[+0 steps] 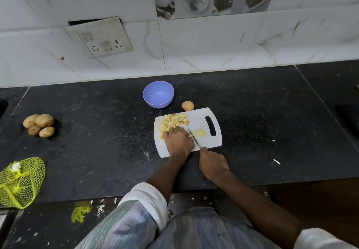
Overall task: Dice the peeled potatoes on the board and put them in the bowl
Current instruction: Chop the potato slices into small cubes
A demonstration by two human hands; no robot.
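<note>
A white cutting board (pixel 202 145) lies on the black counter. A heap of diced potato (pixel 174 121) covers its far left part. My left hand (pixel 178 141) presses down on a potato piece that it mostly hides. My right hand (pixel 212 164) grips a knife (pixel 194 138) whose blade rests on the board just right of my left fingers. A small cut potato piece (pixel 200 133) lies to the right of the blade. An empty blue bowl (pixel 158 94) stands beyond the board. One peeled potato (pixel 187 105) sits on the counter by the board's far edge.
Several unpeeled potatoes (pixel 38 125) are grouped at the left of the counter. A yellow mesh bag (pixel 20 182) lies at the near left edge. A tiled wall with a switch plate (pixel 100 36) rises behind the counter.
</note>
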